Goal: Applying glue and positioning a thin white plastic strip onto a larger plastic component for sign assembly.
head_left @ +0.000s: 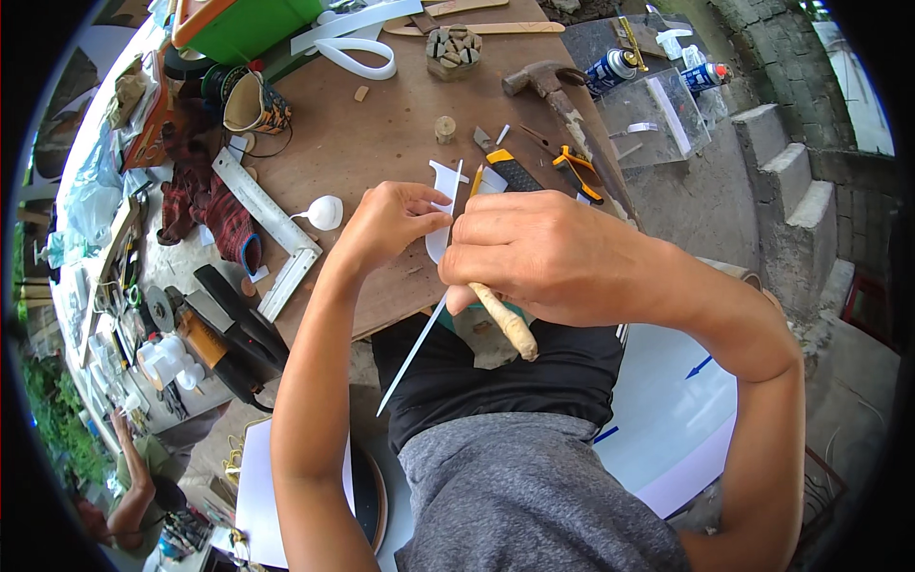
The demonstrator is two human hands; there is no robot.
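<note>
Left hand [386, 221] pinches a thin white plastic strip [440, 205]; right hand [534, 253] grips a wooden-handled tool [505, 319].

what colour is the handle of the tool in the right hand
Pale tan, like bare wood. The handle sticks out below the right hand in the head view.

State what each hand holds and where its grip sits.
The left hand pinches a flat white plastic piece at its edge. The right hand grips a tool by its wooden handle.

arms: bare, no sleeves showing | top: grey | shorts: black, white side stripes
</note>
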